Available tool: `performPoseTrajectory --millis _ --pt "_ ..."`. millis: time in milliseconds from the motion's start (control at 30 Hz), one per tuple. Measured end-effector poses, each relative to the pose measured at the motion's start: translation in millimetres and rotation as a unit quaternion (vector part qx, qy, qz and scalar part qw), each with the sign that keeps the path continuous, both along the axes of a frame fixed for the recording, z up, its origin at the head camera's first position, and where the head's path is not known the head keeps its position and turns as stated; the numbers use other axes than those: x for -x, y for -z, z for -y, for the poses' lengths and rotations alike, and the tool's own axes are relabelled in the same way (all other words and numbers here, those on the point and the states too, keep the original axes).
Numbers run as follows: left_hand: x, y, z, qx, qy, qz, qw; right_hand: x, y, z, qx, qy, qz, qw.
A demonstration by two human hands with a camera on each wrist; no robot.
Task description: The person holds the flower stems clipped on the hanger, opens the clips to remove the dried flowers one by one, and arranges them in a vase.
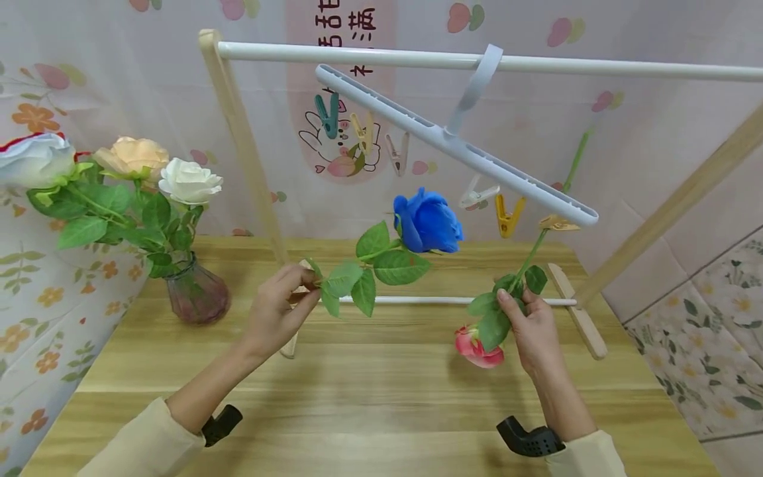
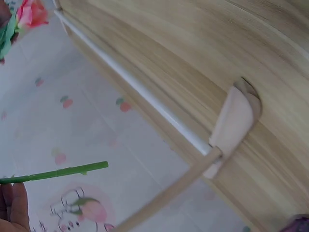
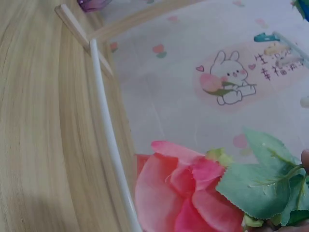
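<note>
Prob. fixing pink rose (image 1: 479,348) head-down to tan clip (image 1: 557,223).
Across lower frame, see wooden table (image 1: 369,404), w/ bare room at bottom ctr.; careful w/ its R edge, close to flowered wall (image 1: 709,331). Above, see rack (image 1: 357,55) w/ open space betw. legs, then hanger (image 1: 405,118) on top bar, sloping down to R. At L, note vase (image 1: 199,295) w/ other roses (image 1: 189,182). In ctr., pinching blue rose (image 1: 429,222) by stem w/ L hand (image 1: 283,301); at lower R, pinching pink rose by stem w/ R hand (image 1: 536,331). At hanger's R end, see stem crossing clip; can't tell if gripped. For next move, prob. need to check clip's bite, then let go gently; later, bring blue rose to orange clip (image 1: 508,215).
</note>
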State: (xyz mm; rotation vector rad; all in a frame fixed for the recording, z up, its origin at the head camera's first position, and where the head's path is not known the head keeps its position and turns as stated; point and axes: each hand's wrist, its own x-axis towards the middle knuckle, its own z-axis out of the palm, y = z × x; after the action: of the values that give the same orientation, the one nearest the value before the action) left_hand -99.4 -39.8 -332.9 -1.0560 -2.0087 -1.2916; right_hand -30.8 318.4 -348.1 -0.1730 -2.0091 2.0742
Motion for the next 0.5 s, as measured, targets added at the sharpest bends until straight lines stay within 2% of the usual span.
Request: performPoseTrajectory --millis 100,267,333,400,500 --pt "-1.1 -2.4 13.9 -0.019 -0.031 0.003 0.9993 1.9 0.2 5.2 0.019 0.001 -0.010 1.000" --pt "-0.2 -10.3 39.4 -0.050 -0.105 -0.006 0.9931 1.5 -0.5 9.4 0.037 -0.003 -0.029 0.999" --pt "0.7 -15.6 52.7 -0.066 -0.136 0.003 0.9886 1.8 -0.3 10.8 0.046 -0.011 -0.035 0.998" --pt "1.3 -22.3 66.6 -0.093 -0.142 0.024 0.9852 2.6 0.6 12.2 0.062 -0.025 -0.045 0.997" --pt "5.6 -33.0 84.5 -0.129 -0.186 0.049 0.9728 1.9 3.0 10.9 0.086 -0.039 -0.060 0.994"
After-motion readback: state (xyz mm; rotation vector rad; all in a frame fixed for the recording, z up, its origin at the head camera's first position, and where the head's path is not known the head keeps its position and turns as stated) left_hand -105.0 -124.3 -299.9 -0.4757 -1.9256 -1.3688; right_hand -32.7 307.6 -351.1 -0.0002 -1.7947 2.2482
